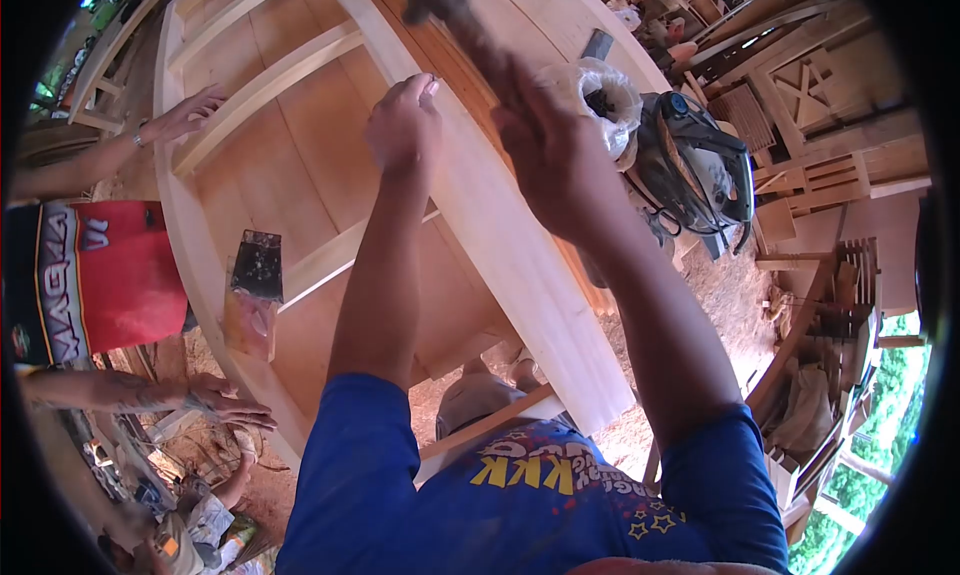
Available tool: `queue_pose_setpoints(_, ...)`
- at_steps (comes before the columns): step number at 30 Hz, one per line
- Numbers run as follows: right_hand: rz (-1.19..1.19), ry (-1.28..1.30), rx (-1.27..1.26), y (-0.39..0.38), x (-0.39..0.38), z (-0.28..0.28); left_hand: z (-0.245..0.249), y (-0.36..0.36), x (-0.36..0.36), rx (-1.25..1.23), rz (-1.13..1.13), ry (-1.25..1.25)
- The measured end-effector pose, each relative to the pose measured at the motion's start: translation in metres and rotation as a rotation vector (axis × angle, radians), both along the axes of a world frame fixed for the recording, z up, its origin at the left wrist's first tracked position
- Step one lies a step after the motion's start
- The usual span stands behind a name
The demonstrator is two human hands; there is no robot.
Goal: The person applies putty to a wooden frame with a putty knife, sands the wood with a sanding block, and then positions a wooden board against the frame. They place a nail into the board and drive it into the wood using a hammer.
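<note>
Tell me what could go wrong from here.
The hammer, blurred in the right hand, might miss and catch the left hand, which is close by on the board. Blows could also jolt the frame against the other person's hand at its edge.

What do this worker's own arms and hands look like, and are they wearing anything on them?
Both hands, left and right, are gloveless, and the forearms are uncovered. The short sleeves are blue, matching a shirt with yellow lettering and star outlines.
</note>
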State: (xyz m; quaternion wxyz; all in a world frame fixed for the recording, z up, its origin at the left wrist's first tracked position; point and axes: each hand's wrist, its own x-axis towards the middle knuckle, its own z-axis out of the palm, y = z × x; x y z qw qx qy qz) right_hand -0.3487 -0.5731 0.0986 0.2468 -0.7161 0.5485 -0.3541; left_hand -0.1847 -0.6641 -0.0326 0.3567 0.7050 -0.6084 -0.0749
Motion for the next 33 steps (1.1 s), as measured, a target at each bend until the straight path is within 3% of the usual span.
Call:
queue_pose_setpoints(2, -0.010, 0.171, 0.253, -0.007, -0.005, -0.010, -0.011, 0.000, 0.002, -0.019, -0.023, -0.025)
queue_pose_setpoints(6, -0.076, 0.097, 0.221, 0.016, -0.005, -0.007, -0.007, 0.001, 0.004, -0.085, -0.036, 0.011)
queue_pose_setpoints(9, -0.074, 0.020, 0.227, 0.023, -0.009, 0.006, -0.018, 0.012, 0.012, -0.372, 0.060, 0.069)
queue_pose_setpoints(11, -0.072, 0.014, 0.244, 0.025, -0.014, 0.006, -0.006, 0.045, 0.006, -0.142, 0.297, 0.026)
queue_pose_setpoints(13, -0.052, -0.014, 0.153, 0.023, -0.016, 0.004, 0.000, 0.057, 0.011, 0.194, 0.315, 0.206)
queue_pose_setpoints(15, -0.042, -0.062, 0.078, 0.025, -0.012, 0.008, -0.003, 0.054, 0.029, 0.625, 0.111, 0.614)
queue_pose_setpoints(19, -0.007, -0.221, -0.178, 0.022, 0.008, 0.049, -0.017, 0.047, 0.034, 0.527, -0.037, 0.920)
queue_pose_setpoints(22, -0.002, -0.195, -0.260, 0.014, 0.013, 0.032, -0.017, 0.050, 0.029, 0.480, -0.063, 1.003)
queue_pose_setpoints(27, -0.091, 0.217, 0.104, -0.002, 0.006, -0.025, -0.015, 0.046, 0.033, 0.500, -0.101, 0.955)
queue_pose_setpoints(33, 0.008, -0.266, -0.396, 0.013, 0.018, 0.067, -0.004, 0.052, 0.030, 0.498, -0.121, 1.060)
